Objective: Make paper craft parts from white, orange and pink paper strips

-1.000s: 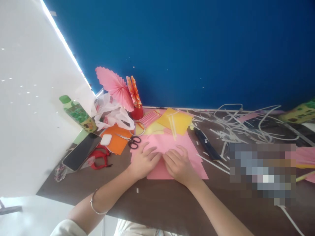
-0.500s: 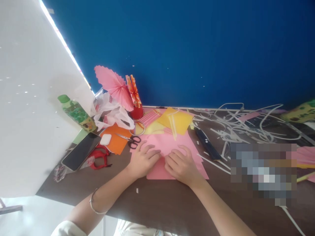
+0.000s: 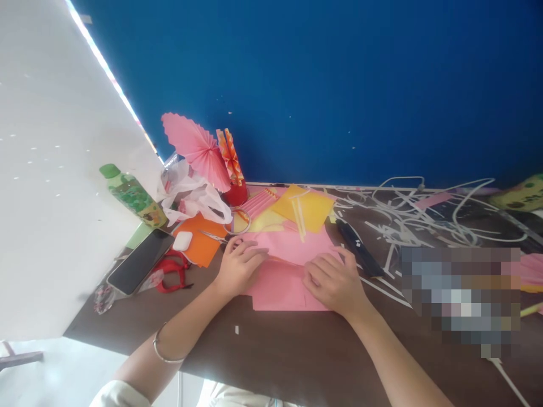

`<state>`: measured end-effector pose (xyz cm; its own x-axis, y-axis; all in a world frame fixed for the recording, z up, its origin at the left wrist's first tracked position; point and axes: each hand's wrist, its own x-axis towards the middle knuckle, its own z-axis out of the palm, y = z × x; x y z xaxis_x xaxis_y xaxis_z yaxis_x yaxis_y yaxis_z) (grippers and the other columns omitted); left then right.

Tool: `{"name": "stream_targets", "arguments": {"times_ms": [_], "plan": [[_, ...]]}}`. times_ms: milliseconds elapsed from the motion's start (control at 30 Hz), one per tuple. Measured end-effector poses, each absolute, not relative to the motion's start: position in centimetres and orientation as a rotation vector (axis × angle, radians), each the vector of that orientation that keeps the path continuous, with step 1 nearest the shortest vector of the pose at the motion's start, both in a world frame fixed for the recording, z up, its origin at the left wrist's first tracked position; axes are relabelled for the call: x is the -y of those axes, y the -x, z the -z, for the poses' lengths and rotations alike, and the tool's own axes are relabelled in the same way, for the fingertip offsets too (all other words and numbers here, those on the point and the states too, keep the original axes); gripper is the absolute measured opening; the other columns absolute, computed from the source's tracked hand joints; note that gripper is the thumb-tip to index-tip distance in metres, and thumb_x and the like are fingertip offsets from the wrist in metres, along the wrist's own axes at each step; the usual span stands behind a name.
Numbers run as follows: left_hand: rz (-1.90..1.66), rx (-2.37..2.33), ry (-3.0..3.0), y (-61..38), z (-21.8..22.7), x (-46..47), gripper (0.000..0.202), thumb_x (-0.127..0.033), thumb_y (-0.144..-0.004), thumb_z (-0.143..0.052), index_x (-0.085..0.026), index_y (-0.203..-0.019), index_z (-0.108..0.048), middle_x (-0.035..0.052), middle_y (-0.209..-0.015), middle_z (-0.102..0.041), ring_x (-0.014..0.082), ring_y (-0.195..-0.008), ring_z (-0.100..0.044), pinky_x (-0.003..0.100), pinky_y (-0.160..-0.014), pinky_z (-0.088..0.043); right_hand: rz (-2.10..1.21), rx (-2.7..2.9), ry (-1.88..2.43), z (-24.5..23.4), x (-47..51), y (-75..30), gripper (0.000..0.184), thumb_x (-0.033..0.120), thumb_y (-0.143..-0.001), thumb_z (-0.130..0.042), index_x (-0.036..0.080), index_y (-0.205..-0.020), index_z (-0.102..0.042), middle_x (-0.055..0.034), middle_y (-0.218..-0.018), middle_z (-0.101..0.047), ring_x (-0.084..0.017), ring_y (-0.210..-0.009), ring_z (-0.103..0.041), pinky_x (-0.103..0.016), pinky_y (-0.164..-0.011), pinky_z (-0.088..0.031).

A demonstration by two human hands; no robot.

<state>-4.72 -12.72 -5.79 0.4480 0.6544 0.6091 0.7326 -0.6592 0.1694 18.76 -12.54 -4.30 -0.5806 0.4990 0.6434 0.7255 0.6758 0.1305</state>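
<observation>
A sheet of pink paper [image 3: 280, 282] lies on the table in front of me, and a raised edge runs across it between my hands. My left hand [image 3: 242, 268] is closed on the left end of that edge, its fingers bent over the paper. At the right end, my right hand [image 3: 333, 278] has curled fingers gripping the sheet; both thumbs are largely hidden. More pink paper [image 3: 292, 243] lies just behind. Black-handled scissors [image 3: 216, 236] sit beyond my left hand, their handles partly covered by its fingers.
Yellow paper [image 3: 314, 210] and a tape roll [image 3: 237, 220] lie behind. To the left are orange paper [image 3: 206, 249], a phone [image 3: 142, 261], a bottle [image 3: 133, 195] and a pink paper fan [image 3: 193, 144]. White strips [image 3: 407, 220] and a dark long tool [image 3: 360, 249] are on the right.
My hands have moved apart along the pink paper, the left one to the left and the right one to the right. A raised edge now shows between them.
</observation>
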Motion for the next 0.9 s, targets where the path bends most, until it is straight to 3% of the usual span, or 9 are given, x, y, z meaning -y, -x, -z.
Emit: {"name": "stream_targets", "arguments": {"times_ms": [300,433,533,733,900], "plan": [[1.035,1.532,2.384,5.4,5.7,12.3,0.025,-0.006,-0.080,-0.042,-0.020,-0.094,-0.058,0.0027,-0.091,-0.068,0.0174,-0.092,-0.059,0.037,-0.092,-0.033,0.505,2.119,1.129,4.2,11.8,-20.5,0.020,0.010,-0.077,-0.049,0.019,-0.060,-0.051,0.0036,-0.053,-0.056,-0.011,-0.057,-0.052,-0.035,-0.086,-0.035],[0.989,1.432,2.449,4.3,5.8,12.9,0.023,-0.007,-0.081,-0.042,-0.020,-0.091,-0.058,0.0025,-0.087,-0.068,0.0162,-0.087,-0.059,0.037,-0.092,-0.032,0.386,2.104,1.078,4.3,12.5,-18.7,0.005,0.017,-0.080,-0.054,0.019,-0.079,-0.058,-0.0015,-0.075,-0.067,-0.016,-0.076,-0.058,-0.036,-0.086,-0.034],[0.991,1.309,2.521,3.4,6.1,13.4,0.022,-0.008,-0.081,-0.044,-0.020,-0.092,-0.058,0.0019,-0.086,-0.068,0.0154,-0.085,-0.059,0.037,-0.091,-0.032,0.385,2.174,1.027,4.5,13.2,-16.9,0.012,0.020,-0.080,-0.058,0.019,-0.092,-0.060,-0.0037,-0.085,-0.068,-0.018,-0.084,-0.059,-0.039,-0.090,-0.032],[0.993,1.137,2.512,2.9,5.8,13.7,0.022,-0.010,-0.081,-0.048,-0.019,-0.099,-0.057,-0.0005,-0.073,-0.067,0.0145,-0.077,-0.059,0.039,-0.091,-0.033,0.314,2.298,0.887,4.8,13.5,-16.4,0.017,0.007,-0.084,-0.048,0.018,-0.085,-0.061,-0.0003,-0.075,-0.067,-0.013,-0.075,-0.058,-0.039,-0.092,-0.032],[0.931,1.042,2.503,3.1,5.4,13.6,0.014,-0.014,-0.080,-0.049,-0.020,-0.087,-0.059,-0.0010,-0.068,-0.064,0.0144,-0.074,-0.057,0.038,-0.089,-0.034,0.345,2.314,0.849,4.5,13.6,-16.8,0.016,0.007,-0.083,-0.050,0.018,-0.087,-0.061,-0.0002,-0.077,-0.068,-0.014,-0.076,-0.058,-0.039,-0.091,-0.033]]}}
